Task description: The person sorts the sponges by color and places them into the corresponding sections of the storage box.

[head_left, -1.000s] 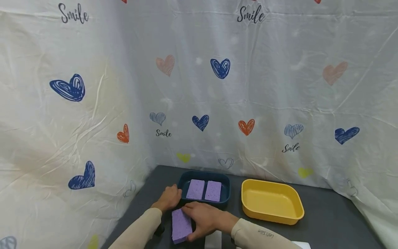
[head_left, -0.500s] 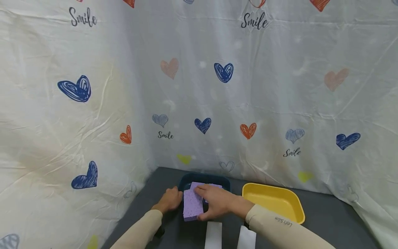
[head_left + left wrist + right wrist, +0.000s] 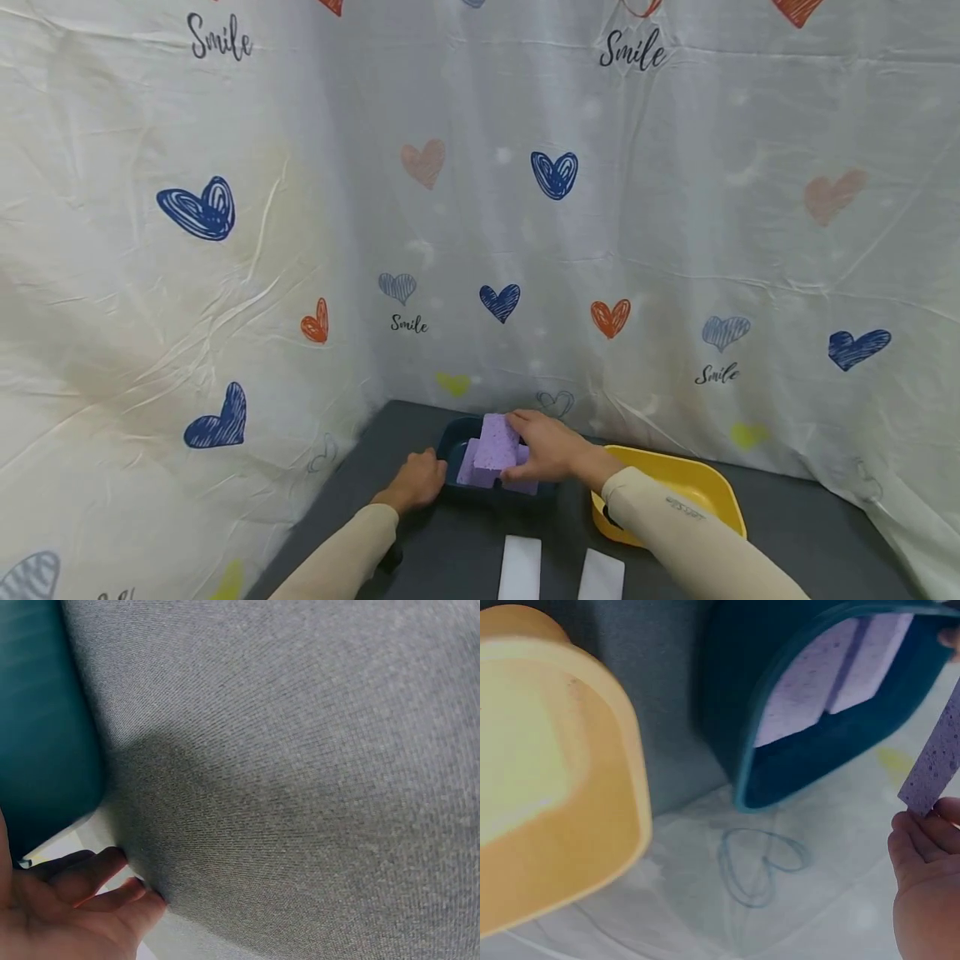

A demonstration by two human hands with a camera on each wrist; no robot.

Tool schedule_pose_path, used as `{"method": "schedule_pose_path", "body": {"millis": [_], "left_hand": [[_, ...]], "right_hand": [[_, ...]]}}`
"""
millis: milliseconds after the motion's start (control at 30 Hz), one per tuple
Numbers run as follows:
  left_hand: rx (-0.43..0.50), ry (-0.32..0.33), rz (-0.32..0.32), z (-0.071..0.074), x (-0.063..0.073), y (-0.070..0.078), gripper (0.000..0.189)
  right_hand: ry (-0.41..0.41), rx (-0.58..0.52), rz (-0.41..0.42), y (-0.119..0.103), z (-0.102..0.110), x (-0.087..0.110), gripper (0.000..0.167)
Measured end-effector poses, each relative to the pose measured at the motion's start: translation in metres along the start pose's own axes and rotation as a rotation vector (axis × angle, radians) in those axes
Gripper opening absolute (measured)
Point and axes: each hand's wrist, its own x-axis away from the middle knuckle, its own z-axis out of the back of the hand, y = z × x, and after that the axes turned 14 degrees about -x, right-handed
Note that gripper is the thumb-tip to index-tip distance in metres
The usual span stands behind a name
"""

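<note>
While the right hand holds a purple sponge in the air over the dark blue tray, its thumb is at the near end and its fingers at the far end, so they are clamped along the length of the sponge. The sponge lies to the left of this hand, and its long axis goes from the person toward the curtain, across the tray's longer direction. Two lower sponges lie side by side in the tray, with a narrow gap between them; the held one is apart from both. The left hand is farther from it, at the tray's left end; whether its fingers pinch the rim, I cannot tell.
</note>
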Motion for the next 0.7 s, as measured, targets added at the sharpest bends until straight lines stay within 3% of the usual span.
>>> {"method": "schedule_pose_path", "body": {"millis": [200, 433, 533, 600, 700], "left_hand": [[0.054, -0.028, 0.008, 0.021, 0.017, 0.017, 0.049], [0.035, -0.016, 0.019, 0.006, 0.007, 0.008, 0.057], [0.038, -0.028, 0.041, 0.012, 0.011, 0.010, 0.058], [0.027, -0.023, 0.042, 0.007, 0.008, 0.007, 0.057], [0.039, -0.035, 0.058, 0.015, 0.014, 0.013, 0.056]], "right_hand": [[-0.004, -0.034, -0.066, 0.018, -0.015, -0.008, 0.097], [-0.035, -0.035, -0.086, 0.032, -0.038, -0.015, 0.095], [-0.035, -0.020, -0.079, 0.034, -0.045, -0.017, 0.094], [-0.035, -0.002, -0.077, 0.036, -0.050, -0.017, 0.093], [-0.037, 0.021, -0.076, 0.039, -0.056, -0.017, 0.091]]}}
